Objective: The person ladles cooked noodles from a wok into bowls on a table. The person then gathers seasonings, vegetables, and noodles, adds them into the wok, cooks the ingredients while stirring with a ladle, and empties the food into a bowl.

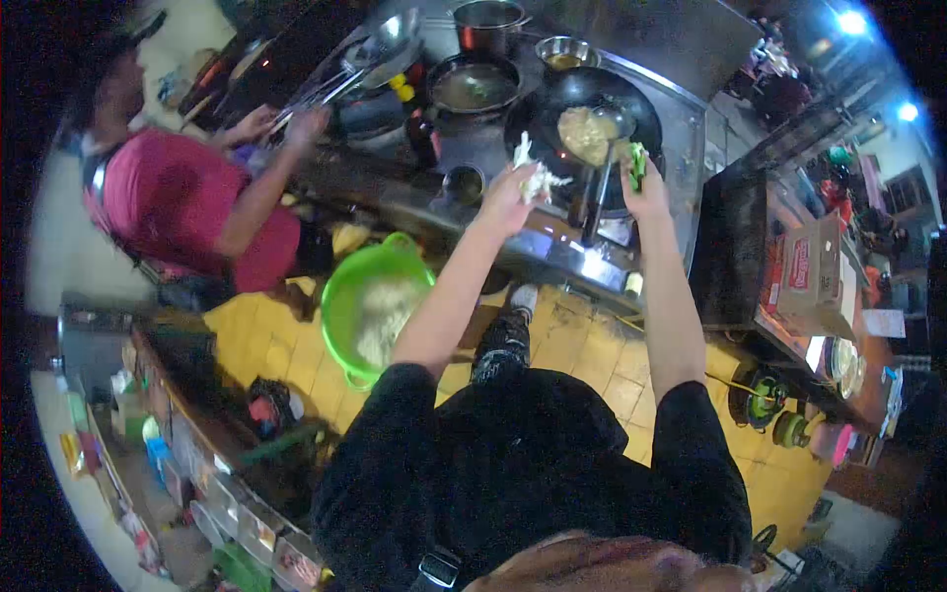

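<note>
My left hand (pixel 506 205) is closed around a bunch of pale, stringy pieces (pixel 541 184), perhaps shredded vegetable, which stick out past the fingers. In my right hand (pixel 646 192) are some green vegetable pieces (pixel 638 163), gripped at the wok's near right edge. Between and beyond both hands sits a black wok (pixel 546 107) on the stove, with a yellowish, egg-like mass (pixel 585 135) inside. A ladle (pixel 619 122) rests in the wok, and its dark handle (pixel 594 202) slants toward me between my hands.
On the stove stand a dark pan (pixel 473 87), a pot (pixel 487 30) and a metal bowl (pixel 567 53). A bright green tub (pixel 335 306) with whitish contents is on the floor at left. A person in a pink shirt (pixel 178 192) works farther left. A cardboard box (pixel 814 276) stands right.
</note>
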`<state>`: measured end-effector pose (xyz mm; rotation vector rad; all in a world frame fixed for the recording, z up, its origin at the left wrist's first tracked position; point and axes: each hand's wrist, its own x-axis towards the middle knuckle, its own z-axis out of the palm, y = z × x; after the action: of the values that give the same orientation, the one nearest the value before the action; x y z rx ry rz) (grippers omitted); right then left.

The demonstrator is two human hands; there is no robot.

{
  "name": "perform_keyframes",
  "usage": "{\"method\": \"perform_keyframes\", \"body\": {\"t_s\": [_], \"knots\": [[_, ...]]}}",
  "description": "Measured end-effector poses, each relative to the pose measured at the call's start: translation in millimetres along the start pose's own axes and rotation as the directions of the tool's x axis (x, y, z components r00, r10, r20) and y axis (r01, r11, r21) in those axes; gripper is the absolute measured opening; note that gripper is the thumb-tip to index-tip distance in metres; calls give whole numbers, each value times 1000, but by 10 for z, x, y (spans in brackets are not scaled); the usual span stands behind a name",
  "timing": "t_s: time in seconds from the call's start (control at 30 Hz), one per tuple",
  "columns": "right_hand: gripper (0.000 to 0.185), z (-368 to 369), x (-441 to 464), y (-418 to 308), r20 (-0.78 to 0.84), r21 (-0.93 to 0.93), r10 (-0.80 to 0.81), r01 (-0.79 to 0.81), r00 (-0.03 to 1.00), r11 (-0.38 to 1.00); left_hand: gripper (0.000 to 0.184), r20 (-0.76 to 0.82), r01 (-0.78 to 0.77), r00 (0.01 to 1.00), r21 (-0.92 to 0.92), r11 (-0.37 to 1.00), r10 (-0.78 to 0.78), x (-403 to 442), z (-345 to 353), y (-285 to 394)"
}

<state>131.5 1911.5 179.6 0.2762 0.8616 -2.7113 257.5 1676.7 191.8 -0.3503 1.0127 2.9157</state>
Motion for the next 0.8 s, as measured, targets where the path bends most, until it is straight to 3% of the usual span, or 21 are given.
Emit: {"method": "perform_keyframes", "body": {"t_s": [0.13,0.17,0.23,0.27,0.3,0.33,0.37,0.4,0.43,0.5,0.53,0.57,0.63,0.67,0.7,0.73,0.8], "knots": [[21,-83,1080,-129,-131,-6,-48,48,990,999,11,36,26,999,89,996,-29,1607,126,-112],[35,-65,1244,-165,-28,52,36,-34,999,998,12,18,12,1000,101,995,-14,1943,137,-190],[39,548,1143,-212,-318,-66,-12,-9,948,998,17,-113,107,990,183,977,-87,2229,475,-121],[36,441,1344,-224,-262,-185,0,-50,965,981,25,-218,234,960,294,927,-174,2463,495,-144],[35,145,1618,-218,-107,-453,-13,-38,994,890,25,-222,247,957,288,925,-186,2709,404,-190],[34,-58,1767,-211,29,-669,-43,51,999,741,34,-61,269,963,288,919,-263,2973,284,-268],[35,-156,1773,-198,-4,-600,-34,25,999,800,43,101,289,939,290,912,-329,3126,190,-327],[30,-136,1678,-217,-81,-478,-84,35,993,878,39,-110,286,957,505,814,-268,3040,306,-231],[30,-93,1564,-188,-89,-480,-73,21,993,877,39,-121,296,954,498,815,-273,3068,249,-227],[23,-43,1345,-130,-91,-851,-267,65,959,522,29,-201,196,979,864,464,-40,3138,120,-204],[21,-163,1241,-91,-55,-885,-276,81,960,459,14,-150,137,988,735,664,-38,2982,132,-194],[18,-336,1121,-14,-21,-911,-283,98,959,401,14,-159,135,987,732,668,-25,2827,118,-146],[18,-319,604,193,-68,-842,-255,81,965,533,13,-42,-86,985,731,676,170,2529,29,-61],[19,-391,347,336,16,-878,-304,159,952,451,11,-111,-10,986,709,705,126,2333,-9,-7],[20,-447,159,426,115,-902,-345,243,932,357,11,-117,22,992,554,832,52,2064,-61,74],[20,-435,-30,485,138,-901,-322,253,937,351,10,-104,50,995,370,928,-13,1724,-119,161],[20,-277,-444,640,150,-972,-399,208,905,108,9,-60,49,998,313,949,-32,925,-301,296]]}}
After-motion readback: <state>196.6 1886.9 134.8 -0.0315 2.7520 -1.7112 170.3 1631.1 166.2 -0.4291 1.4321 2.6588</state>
